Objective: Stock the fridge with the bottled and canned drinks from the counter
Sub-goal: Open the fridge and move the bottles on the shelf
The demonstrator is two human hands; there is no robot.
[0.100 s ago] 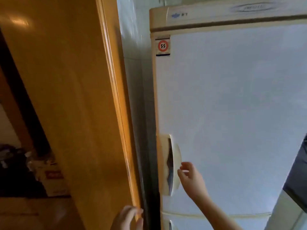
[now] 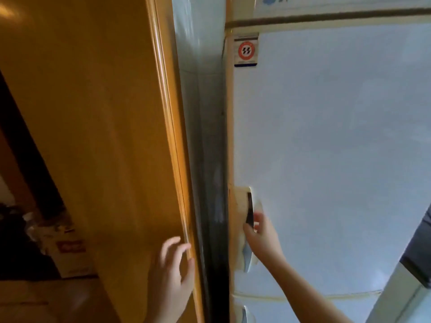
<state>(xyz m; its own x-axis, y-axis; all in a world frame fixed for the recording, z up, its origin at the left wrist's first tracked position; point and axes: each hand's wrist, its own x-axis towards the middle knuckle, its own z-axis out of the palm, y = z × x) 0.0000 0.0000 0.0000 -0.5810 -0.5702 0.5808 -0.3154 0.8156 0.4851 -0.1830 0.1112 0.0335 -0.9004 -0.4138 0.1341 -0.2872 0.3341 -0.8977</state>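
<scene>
A tall white fridge (image 2: 331,148) fills the right side, its upper door shut. A cream recessed handle (image 2: 245,203) sits at the door's left edge. My right hand (image 2: 261,236) has its fingers hooked into this handle slot. My left hand (image 2: 172,273) is raised with fingers spread, holding nothing, next to the edge of an orange wooden panel (image 2: 93,136). No bottles or cans are in view.
A dark narrow gap (image 2: 214,206) separates the wooden panel from the fridge. A second handle (image 2: 243,314) on the lower fridge door shows at the bottom. Boxes and clutter (image 2: 60,243) lie on the floor at far left. A dark object (image 2: 419,248) stands at right.
My right hand has moved left from just beside the handle into its slot. My left hand has risen higher into view. The view has shifted closer.
</scene>
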